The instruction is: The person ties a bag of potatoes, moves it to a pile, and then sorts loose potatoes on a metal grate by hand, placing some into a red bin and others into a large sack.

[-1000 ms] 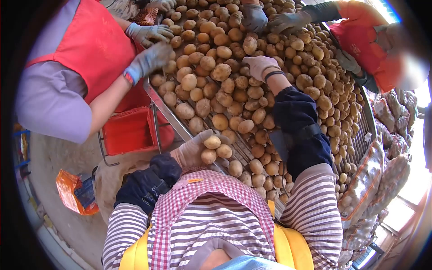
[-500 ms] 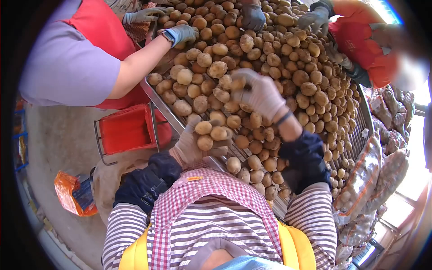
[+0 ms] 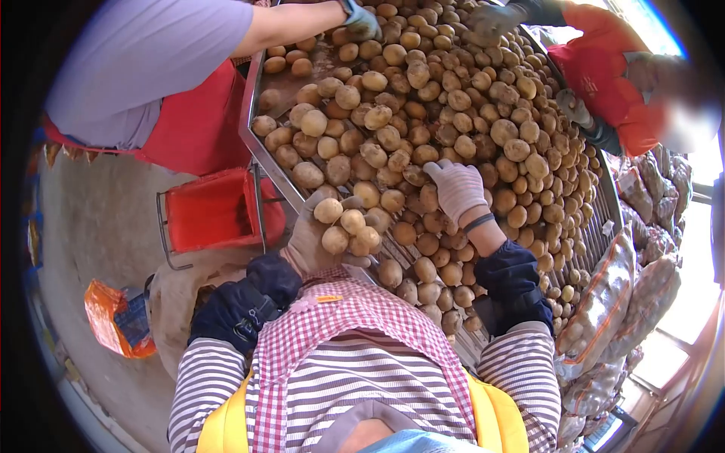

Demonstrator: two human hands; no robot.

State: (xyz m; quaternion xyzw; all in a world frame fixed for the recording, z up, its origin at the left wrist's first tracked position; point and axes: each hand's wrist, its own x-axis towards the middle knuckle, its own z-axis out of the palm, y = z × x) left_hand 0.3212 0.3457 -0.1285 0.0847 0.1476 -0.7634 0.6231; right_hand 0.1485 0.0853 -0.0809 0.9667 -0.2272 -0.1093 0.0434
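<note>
My left hand (image 3: 308, 240), in a pale work glove, is cupped palm up at the near edge of the metal sorting table (image 3: 266, 167). Several small potatoes (image 3: 352, 221) lie in it, its fingers curled around them. Gloved as well, my right hand (image 3: 457, 189) reaches palm down onto the heap of potatoes (image 3: 517, 151), fingers bent against them. Whether a potato is under those fingertips is hidden.
A co-worker's gloved hand (image 3: 362, 24) is at the far left of the heap. Another person in red (image 3: 596, 83) works at the right. A red bin (image 3: 211, 211) stands left; filled mesh sacks (image 3: 600, 302) lean at the right.
My right hand has moved down and right onto the heap. My left hand now holds more potatoes than before. The left co-worker's hand has moved up and right.
</note>
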